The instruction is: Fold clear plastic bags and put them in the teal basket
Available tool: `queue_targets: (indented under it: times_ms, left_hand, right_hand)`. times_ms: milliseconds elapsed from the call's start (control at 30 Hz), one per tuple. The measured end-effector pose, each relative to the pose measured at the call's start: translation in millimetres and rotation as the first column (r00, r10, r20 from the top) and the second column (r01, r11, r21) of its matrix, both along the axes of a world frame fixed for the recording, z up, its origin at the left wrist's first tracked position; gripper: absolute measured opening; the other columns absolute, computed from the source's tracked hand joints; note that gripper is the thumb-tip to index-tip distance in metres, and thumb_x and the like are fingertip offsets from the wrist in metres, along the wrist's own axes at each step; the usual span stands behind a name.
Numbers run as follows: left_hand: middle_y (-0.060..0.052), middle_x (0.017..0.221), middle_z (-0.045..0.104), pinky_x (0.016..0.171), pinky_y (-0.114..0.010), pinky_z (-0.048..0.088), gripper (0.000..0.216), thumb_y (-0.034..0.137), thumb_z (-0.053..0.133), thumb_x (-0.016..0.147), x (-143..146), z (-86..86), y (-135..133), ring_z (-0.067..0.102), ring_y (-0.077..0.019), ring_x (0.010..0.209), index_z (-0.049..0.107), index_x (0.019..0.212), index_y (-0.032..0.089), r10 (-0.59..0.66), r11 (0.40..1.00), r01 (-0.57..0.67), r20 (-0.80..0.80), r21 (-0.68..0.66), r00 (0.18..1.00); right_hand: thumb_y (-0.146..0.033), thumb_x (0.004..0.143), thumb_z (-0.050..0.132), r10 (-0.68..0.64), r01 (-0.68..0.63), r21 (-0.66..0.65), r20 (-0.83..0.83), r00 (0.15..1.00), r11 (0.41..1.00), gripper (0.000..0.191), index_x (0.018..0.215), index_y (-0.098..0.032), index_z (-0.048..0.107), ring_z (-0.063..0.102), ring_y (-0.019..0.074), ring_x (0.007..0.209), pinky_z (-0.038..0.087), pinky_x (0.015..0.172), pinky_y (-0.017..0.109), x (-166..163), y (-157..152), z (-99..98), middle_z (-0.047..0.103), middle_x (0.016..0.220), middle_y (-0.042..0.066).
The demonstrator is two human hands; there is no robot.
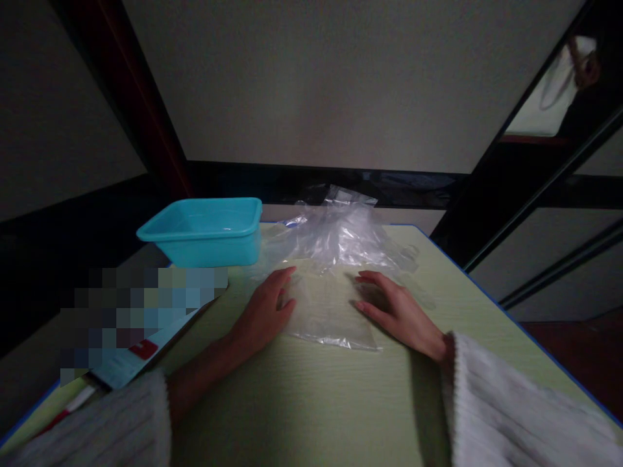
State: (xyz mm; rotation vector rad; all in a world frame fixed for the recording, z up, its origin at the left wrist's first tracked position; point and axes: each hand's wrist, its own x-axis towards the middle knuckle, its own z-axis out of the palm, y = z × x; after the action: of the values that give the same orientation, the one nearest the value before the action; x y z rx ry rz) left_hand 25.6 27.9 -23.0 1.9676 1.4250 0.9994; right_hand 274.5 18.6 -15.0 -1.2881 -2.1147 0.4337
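A clear plastic bag (pixel 328 311) lies flat on the table between my two hands, its lower edge toward me. My left hand (pixel 267 301) is at the bag's left side, thumb and fingers apart, with nothing in its grip. On the opposite side, my right hand (pixel 396 308) is open too, its fingertips pointing in at the bag's right edge. Whether the fingertips touch the plastic I cannot tell. Just beyond both hands rises a crumpled heap of clear plastic bags (pixel 345 233), shiny and loosely piled.
A turquoise plastic basin (pixel 209 250) stands at the back left of the pale green table (pixel 302 408). Nearer on the left lies a flat, partly blurred item (pixel 160 344), with a red-and-white pen-like object (pixel 73 405) beside it. Cabinet panels (pixel 316 91) stand behind the table.
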Motion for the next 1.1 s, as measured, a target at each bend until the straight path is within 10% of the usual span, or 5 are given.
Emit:
queue_targets:
  times_ms: [333, 533, 1100]
  left_hand:
    - [-0.013, 0.130, 0.050, 0.102, -0.041, 0.037, 0.037, 0.020, 0.042, 0.084, 0.9, -1.1, -22.5, 0.046, -0.0222, 0.121, 0.049, 0.120, 0.013, -0.113, 0.957, 0.187, -0.309, 0.220, 0.944]
    - [-0.017, 0.142, 0.034, 0.107, -0.040, 0.031, 0.050, 0.028, 0.047, 0.085, 6.6, 3.5, -39.8, 0.033, -0.0249, 0.131, 0.042, 0.130, 0.006, -0.289, 0.927, 0.373, -0.548, 0.045, 0.785]
    - [-0.012, 0.150, 0.011, 0.111, -0.042, 0.015, 0.072, 0.044, 0.047, 0.084, 2.1, 10.7, -35.2, 0.009, -0.0240, 0.138, 0.018, 0.141, 0.011, -0.414, 0.891, 0.420, -0.690, -0.174, 0.594]
  right_hand:
    - [-0.039, 0.085, 0.051, 0.085, -0.101, 0.061, 0.227, 0.970, 0.993, 0.048, 0.124, -0.012, 0.046, 0.053, 0.0260, 0.113, 0.040, 0.097, 0.049, -0.5, -5.5, 3.1, 0.056, 0.124, 0.015]
    - [-0.045, 0.088, 0.044, 0.192, -0.194, -0.041, 0.426, 0.884, 0.980, 0.060, 0.133, -0.007, 0.037, 0.037, 0.0302, 0.127, 0.024, 0.104, 0.058, -1.8, -9.1, 7.6, 0.043, 0.136, 0.019]
    - [-0.051, 0.085, 0.045, 0.146, -0.137, -0.057, 0.513, 0.846, 0.989, 0.068, 0.136, -0.008, 0.033, 0.032, 0.0321, 0.129, 0.022, 0.104, 0.060, 5.7, -7.5, 6.6, 0.037, 0.139, 0.019]
